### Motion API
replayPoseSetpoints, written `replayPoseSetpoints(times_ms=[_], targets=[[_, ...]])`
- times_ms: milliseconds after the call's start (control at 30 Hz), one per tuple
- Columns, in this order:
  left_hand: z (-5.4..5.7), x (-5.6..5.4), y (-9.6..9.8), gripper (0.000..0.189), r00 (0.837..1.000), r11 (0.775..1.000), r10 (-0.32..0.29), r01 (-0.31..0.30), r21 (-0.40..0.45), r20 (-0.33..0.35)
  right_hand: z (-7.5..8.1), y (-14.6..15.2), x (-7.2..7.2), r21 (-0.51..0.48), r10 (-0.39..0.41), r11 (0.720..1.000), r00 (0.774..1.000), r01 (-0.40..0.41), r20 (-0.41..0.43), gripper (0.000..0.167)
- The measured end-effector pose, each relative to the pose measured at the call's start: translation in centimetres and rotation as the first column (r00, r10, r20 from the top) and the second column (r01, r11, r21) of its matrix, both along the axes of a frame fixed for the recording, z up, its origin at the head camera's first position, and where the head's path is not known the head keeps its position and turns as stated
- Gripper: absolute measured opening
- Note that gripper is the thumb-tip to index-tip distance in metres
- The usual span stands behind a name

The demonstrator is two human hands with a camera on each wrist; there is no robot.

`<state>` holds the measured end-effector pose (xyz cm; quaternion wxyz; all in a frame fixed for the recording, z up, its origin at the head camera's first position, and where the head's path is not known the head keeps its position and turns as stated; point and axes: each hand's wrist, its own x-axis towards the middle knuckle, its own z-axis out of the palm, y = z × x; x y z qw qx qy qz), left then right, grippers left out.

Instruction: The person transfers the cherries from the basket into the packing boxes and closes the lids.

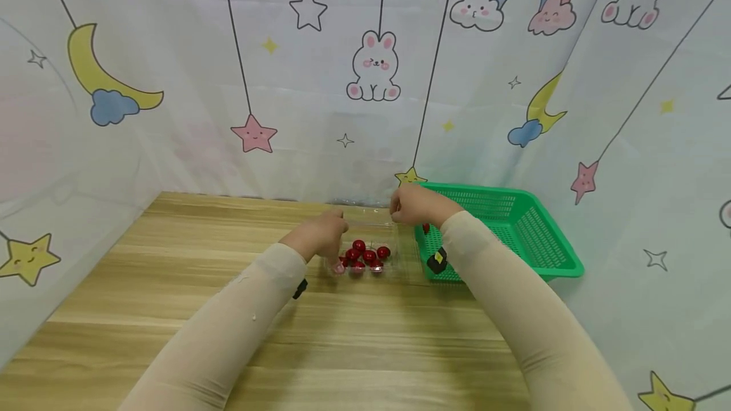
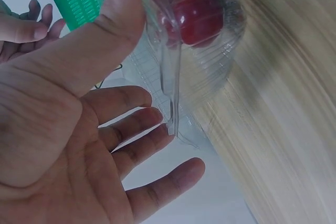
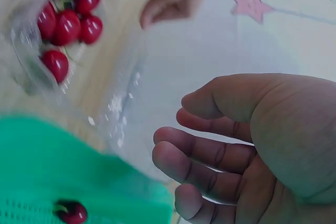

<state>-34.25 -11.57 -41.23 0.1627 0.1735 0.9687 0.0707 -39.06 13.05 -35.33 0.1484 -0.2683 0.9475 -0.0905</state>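
Observation:
A clear plastic clamshell box point(image 1: 393, 266) with its lid point(image 1: 368, 215) raised at the back holds several dark red cherries point(image 1: 368, 256). My left hand point(image 1: 320, 233) is at the box's left side, its thumb down by the front left corner. In the left wrist view, the fingers point(image 2: 144, 153) are spread and fairly straight, some tips right at the clear plastic edge. My right hand point(image 1: 421, 204) hovers near the lid's right end, beside the basket. The right wrist view shows its fingers point(image 3: 202, 156) loosely bent with nothing between them and the thumb.
A green perforated basket point(image 1: 562, 265) stands right of the box, with a cherry point(image 3: 71, 212) inside near its left wall. The wooden table point(image 1: 365, 347) meets a patterned cloth backdrop point(image 1: 320, 94) behind and at the sides. A black wrist camera point(image 1: 438, 261) hangs beneath the right wrist.

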Motion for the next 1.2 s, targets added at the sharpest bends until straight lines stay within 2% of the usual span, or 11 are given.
replayPoseSetpoints(times_ms=[100,300,433,567,633,767,900,1067,1200], targets=[[0.0,0.0,-0.1,0.102,1.0,1.0,0.003,-0.003,0.004,-0.001,0.5,1.2,-0.8,-0.005,-0.047,0.999,0.999,0.047,-0.007,0.029],[0.1,0.2,-0.1,0.101,1.0,1.0,-0.001,0.001,0.011,-0.006,0.5,3.6,-2.4,-0.043,-0.136,0.99,0.99,0.137,0.03,0.029],[0.1,0.2,-0.1,0.1,1.0,1.0,-0.001,0.001,0.011,-0.004,0.1,4.7,-3.5,-0.075,-0.168,0.982,0.985,0.171,0.043,0.025],[0.1,0.2,-0.1,0.1,1.0,1.0,-0.004,0.004,0.003,-0.009,-0.5,5.6,-4.3,-0.09,-0.182,0.978,0.981,0.188,0.074,0.046],[0.1,0.2,-0.1,0.1,1.0,1.0,-0.008,0.008,-0.002,-0.013,-0.8,6.1,-4.6,-0.083,-0.187,0.977,0.979,0.195,0.086,0.051],[0.1,0.2,0.0,0.101,1.0,1.0,-0.012,0.012,-0.012,-0.015,-1.7,7.1,-5.3,-0.067,-0.21,0.974,0.971,0.218,0.118,0.044],[0.1,0.2,0.1,0.1,1.0,1.0,-0.011,0.011,-0.017,-0.015,-2.9,8.0,-6.3,-0.054,-0.24,0.966,0.955,0.253,0.174,0.026],[0.3,0.2,0.1,0.1,1.0,1.0,-0.011,0.011,-0.025,-0.014,-4.4,8.8,-7.1,-0.04,-0.269,0.956,0.92,0.292,0.283,0.042],[0.2,0.2,0.2,0.101,1.0,1.0,-0.007,0.007,-0.021,-0.009,-5.2,8.6,-7.1,-0.037,-0.281,0.95,0.899,0.311,0.336,0.047]])
